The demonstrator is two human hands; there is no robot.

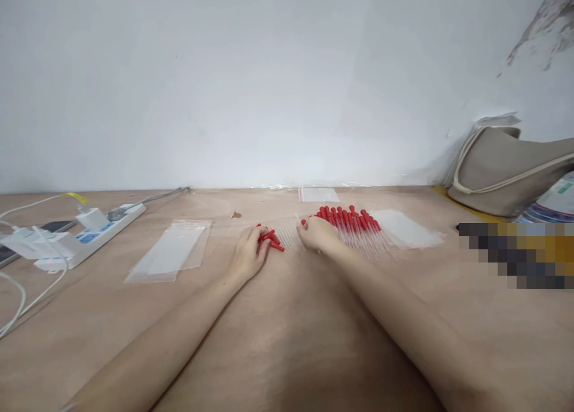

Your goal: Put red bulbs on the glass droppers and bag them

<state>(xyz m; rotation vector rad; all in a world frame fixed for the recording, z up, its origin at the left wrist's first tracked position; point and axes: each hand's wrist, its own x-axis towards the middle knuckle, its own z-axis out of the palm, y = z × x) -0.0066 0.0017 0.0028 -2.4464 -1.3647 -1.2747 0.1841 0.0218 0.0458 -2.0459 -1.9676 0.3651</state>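
Note:
My left hand (248, 254) rests on the table, fingers curled round several loose red rubber bulbs (277, 245). To its right lie clear thin tubes (284, 237) in a row. My right hand (317, 234) is closed in a pinch just beyond those tubes. A red bulb tip and a slim clear tube show at its fingertips, so it seems to hold a dropper (304, 222); its fingers hide most of it. Beside that hand is a dense row of droppers (354, 223), red bulbs at the far end and clear tubes pointing toward me.
Clear plastic bags (167, 252) lie at left, more bags (406, 228) right of the droppers, and a small bag (319, 195) by the wall. A power strip (96, 235) with chargers and cables occupies the far left. A grey-beige bag (502, 167) stands at back right.

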